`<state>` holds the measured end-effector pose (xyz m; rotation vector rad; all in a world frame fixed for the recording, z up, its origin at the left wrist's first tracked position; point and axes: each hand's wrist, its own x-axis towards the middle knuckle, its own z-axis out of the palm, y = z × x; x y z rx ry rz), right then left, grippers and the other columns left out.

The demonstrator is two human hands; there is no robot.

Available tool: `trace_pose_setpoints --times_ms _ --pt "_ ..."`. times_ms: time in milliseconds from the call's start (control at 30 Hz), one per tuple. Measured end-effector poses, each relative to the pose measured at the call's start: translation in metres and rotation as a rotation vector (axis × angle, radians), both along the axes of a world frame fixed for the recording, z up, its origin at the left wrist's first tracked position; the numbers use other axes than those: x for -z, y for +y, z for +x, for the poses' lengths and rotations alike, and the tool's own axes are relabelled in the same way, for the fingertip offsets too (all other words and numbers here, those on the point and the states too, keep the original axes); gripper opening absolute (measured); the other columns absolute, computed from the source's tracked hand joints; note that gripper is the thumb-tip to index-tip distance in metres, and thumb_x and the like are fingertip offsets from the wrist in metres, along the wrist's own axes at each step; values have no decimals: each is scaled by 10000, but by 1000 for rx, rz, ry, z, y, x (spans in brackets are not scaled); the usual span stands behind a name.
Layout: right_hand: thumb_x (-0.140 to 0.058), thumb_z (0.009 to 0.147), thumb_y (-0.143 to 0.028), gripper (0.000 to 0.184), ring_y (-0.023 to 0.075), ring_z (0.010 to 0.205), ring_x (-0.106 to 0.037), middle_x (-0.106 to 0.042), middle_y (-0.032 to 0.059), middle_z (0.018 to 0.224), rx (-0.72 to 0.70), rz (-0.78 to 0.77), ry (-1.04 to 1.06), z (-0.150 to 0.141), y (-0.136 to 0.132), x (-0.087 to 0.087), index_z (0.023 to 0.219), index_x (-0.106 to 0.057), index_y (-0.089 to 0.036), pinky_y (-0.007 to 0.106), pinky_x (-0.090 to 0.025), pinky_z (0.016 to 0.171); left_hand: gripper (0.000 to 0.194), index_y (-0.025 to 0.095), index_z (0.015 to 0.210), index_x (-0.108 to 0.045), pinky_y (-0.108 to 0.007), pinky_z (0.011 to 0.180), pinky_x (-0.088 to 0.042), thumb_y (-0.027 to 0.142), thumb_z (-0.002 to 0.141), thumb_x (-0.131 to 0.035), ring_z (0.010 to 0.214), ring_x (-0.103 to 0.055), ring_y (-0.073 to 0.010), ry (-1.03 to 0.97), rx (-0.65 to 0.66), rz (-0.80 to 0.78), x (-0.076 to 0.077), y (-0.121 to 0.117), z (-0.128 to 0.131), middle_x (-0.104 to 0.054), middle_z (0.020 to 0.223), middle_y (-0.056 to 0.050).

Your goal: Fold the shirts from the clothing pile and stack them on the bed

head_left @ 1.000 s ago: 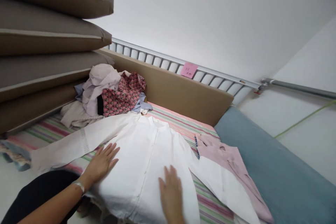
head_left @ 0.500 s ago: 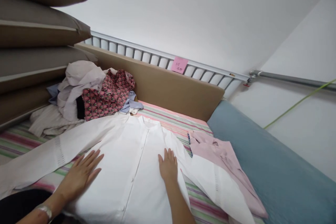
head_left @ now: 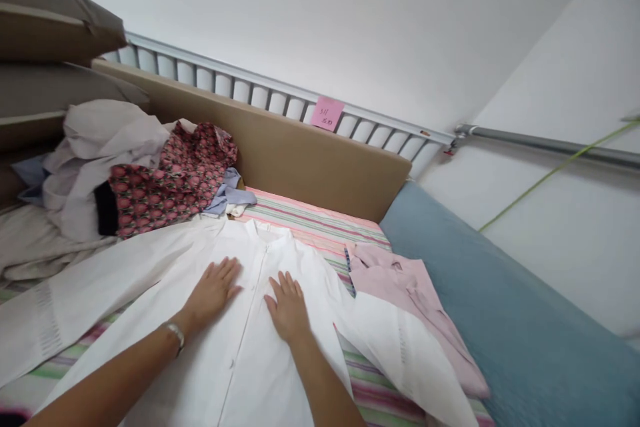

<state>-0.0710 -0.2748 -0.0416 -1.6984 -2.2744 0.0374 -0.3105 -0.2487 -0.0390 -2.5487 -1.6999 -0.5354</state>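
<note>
A white button-front shirt lies spread face up with its sleeves stretched out to both sides. On the chest, left of the button line, my left hand rests palm down with its fingers extended. My right hand lies flat on the other side of the buttons, thumb apart from the fingers. Neither hand grips anything. The right-hand sleeve partly covers a folded pink garment. The shirt's lower hem is out of view.
A striped sheet lies under the clothes. Crumpled garments, among them a red patterned one, are heaped at left beside stacked brown cushions. A brown board stands at the back, and a blue padded panel runs along the right.
My left hand has moved from the shirt's left side up and inward onto the chest. My right hand has shifted slightly inward toward the buttons. The view has turned a little.
</note>
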Motion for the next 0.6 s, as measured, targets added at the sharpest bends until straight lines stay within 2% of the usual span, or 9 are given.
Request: trace_pose_setpoints --times_ms 133,267,400,500,600 --pt "-282 930 -488 544 239 1391 -224 -325 100 1483 229 -25 -11 16 41 1 1381 -399 -208 432 -162 1124 522 204 1377 -423 -619 1058 -202 448 929 -312 1370 -266 -325 39 -260 -93 11 34 -28 -342 1479 -103" --pt "-345 915 -473 576 245 1398 -197 -278 135 1496 366 -92 62 24 74 0 1396 -369 -156 420 -129 1128 525 230 1390 -401 -604 1068 -186 454 926 -303 1386 -225 -310 65 -256 -108 13 39 -51 -319 1495 -66" --pt "-395 896 -455 599 267 1406 -158 -244 154 1503 411 -157 164 25 94 -3 1399 -357 -133 453 -98 1130 530 225 1397 -391 -601 1067 -189 453 928 -298 1388 -219 -308 80 -263 -104 11 37 -48 -313 1497 -64" --pt "-473 861 -417 598 283 1399 -178 -265 165 1491 393 -182 227 22 92 -9 1377 -396 -123 477 -113 1127 533 218 1399 -389 -603 1066 -188 449 928 -294 1387 -219 -314 81 -263 -117 12 36 -45 -309 1498 -63" --pt "-578 792 -324 517 257 1370 -274 -378 128 1444 326 -196 323 18 59 -16 1278 -530 -154 423 -187 1127 533 218 1399 -389 -592 1072 -183 445 927 -289 1384 -231 -311 63 -256 -117 15 34 -48 -321 1493 -68"
